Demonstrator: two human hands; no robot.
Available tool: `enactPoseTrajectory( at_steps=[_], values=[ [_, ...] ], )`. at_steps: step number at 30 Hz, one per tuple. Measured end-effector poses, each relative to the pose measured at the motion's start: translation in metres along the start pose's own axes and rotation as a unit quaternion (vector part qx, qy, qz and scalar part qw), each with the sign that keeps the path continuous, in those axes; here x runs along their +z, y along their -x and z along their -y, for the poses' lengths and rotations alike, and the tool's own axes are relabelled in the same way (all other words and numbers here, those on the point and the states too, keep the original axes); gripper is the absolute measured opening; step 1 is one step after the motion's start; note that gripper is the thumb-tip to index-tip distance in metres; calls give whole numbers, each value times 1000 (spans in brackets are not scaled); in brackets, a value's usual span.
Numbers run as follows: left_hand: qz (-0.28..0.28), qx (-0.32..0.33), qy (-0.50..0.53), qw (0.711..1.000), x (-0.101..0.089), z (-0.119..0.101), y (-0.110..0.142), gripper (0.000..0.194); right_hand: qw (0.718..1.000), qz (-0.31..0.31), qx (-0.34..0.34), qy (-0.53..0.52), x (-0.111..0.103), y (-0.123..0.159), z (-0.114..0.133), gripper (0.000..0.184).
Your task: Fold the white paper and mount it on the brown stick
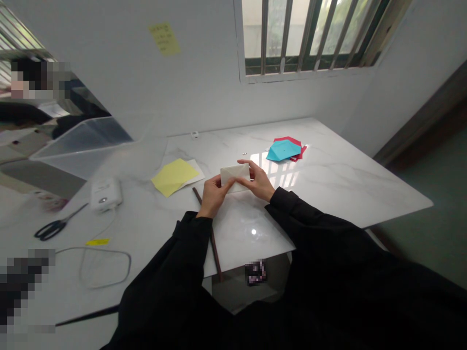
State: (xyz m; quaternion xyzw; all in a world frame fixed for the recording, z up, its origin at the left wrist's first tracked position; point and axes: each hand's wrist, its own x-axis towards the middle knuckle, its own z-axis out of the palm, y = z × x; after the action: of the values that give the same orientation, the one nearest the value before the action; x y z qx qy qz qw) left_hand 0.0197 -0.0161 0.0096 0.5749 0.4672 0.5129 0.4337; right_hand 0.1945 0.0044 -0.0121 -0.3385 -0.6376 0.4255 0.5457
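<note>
We look down at our 2 bare hands above a white marble table [346,170]. Our left hand [215,194] and our right hand [257,180] both hold a small folded cream paper [234,176], and each hand is closed narrowly around it, not spread wide. The left hand grips the lower left part of the paper, and the right hand holds its right end. The paper sits between our hands, near the middle of the table, and we cannot tell whether it touches the marble.

Just left of our hands, a yellow paper sheet [174,176] lies tilted over a white paper sheet [195,171]. Beyond our right hand, a blue paper [283,150] rests on a red paper [292,142]. A thin brown stick [211,238] runs under our left forearm and past the table's near edge.

Farther left are a white plastic device [105,193], black-handled scissors [53,228], a loop of pale cable [105,267] and a small yellow tag [97,242]. A clear plastic bin [82,146] stands at the far left corner. Above the table, a yellow sticky note [165,39] is on the wall, beside a barred window [310,39].
</note>
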Motion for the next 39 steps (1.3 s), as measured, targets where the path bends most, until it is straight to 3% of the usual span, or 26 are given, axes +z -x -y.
enactPoseTrajectory(
  at_steps=[11, 20, 34, 39],
  values=[
    [1, -4, -23, 1000, 0, -3, 1, 54, 999, -12, -21, 26, 0, -1, 0, 52],
    [-5, 8, 15, 1000, -1, 0, -1, 63, 1000, -8, -9, 19, -1, -3, -3, 55],
    [-8, -11, 31, 999, -1, -4, 0, 64, 993, 30, 97, -59, -3, -5, -10, 48],
    [-23, -12, 21, 999, -2, -4, -2, 52, 983, 19, 140, -121, -4, -6, -10, 49]
  ],
)
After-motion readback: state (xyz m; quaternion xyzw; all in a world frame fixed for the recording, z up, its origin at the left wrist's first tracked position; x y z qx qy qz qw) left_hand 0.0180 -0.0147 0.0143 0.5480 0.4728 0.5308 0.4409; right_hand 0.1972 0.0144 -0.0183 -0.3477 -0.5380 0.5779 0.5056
